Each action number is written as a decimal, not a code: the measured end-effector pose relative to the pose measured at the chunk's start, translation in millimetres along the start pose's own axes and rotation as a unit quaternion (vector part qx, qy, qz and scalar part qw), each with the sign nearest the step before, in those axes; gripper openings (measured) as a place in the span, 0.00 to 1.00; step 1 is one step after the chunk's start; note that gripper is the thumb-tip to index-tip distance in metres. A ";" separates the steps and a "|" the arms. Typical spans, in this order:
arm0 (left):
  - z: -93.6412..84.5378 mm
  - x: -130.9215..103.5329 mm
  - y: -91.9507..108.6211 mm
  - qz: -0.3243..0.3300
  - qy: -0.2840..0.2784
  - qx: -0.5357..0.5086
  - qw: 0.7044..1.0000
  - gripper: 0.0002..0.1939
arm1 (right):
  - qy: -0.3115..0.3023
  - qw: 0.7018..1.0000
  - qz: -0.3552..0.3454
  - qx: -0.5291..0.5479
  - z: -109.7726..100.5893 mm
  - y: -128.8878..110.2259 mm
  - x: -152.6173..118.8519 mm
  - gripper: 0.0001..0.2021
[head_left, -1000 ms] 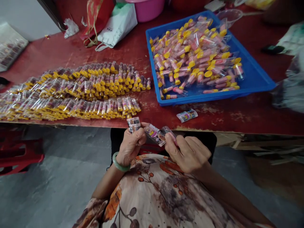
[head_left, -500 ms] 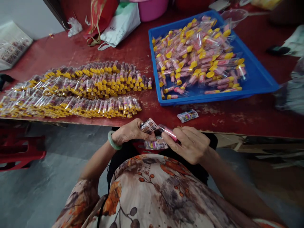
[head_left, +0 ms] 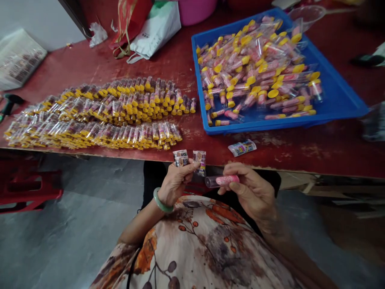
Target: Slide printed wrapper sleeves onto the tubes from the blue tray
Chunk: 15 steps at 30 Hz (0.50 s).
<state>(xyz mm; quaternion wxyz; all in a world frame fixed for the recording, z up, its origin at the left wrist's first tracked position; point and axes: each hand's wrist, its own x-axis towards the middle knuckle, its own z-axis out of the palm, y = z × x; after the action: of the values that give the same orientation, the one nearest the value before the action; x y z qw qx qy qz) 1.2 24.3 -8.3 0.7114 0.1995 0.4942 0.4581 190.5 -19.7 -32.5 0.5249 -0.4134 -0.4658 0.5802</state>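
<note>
Printed labels (head_left: 181, 158) stick up from my left hand (head_left: 176, 182), which pinches them in its closed fingers. One printed label (head_left: 199, 157) stands apart under the thumb of that hand. My right hand (head_left: 255, 196) grips a clear tube (head_left: 221, 181) with pink contents, held sideways, its clear end toward the left hand. The tube's other end is partly covered by the fingers. A small gap separates the tube from the labels. Another printed label (head_left: 242, 148) lies on the red table (head_left: 207, 146) just beyond my hands.
A blue tray (head_left: 270, 125) heaped with yellow-capped pink tubes (head_left: 255, 72) stands at the right. Stacked rows of yellow-capped tubes (head_left: 120, 112) lie along the left. White bag (head_left: 156, 30) and pink tub (head_left: 197, 11) sit behind; a red stool (head_left: 36, 184) stands below left.
The tube in my right hand has turned nearly level and moved away from the labels. My left hand has turned upward, and its labels now point up, fanned apart.
</note>
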 end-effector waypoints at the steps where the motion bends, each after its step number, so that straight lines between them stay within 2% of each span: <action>1: 0.6 -0.7 -1.0 0.003 0.005 -0.005 1.000 0.19 | -0.011 1.000 0.005 0.005 1.1 -0.2 -2.5 0.08; 7: -1.4 -4.7 -1.3 0.009 0.024 -0.030 0.999 0.22 | -0.027 0.998 0.012 -0.053 11.4 -2.5 -7.9 0.05; 15: -0.7 -13.9 2.3 0.012 0.038 -0.065 0.997 0.21 | 0.028 0.991 -0.078 -0.104 21.8 -0.1 -7.0 0.06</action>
<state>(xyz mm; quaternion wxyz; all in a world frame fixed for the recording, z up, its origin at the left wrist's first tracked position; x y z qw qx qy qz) -1.7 13.5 0.4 0.6981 0.1415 0.4878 0.5047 170.2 -29.0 -27.6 0.5356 -0.4442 -0.5397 0.4739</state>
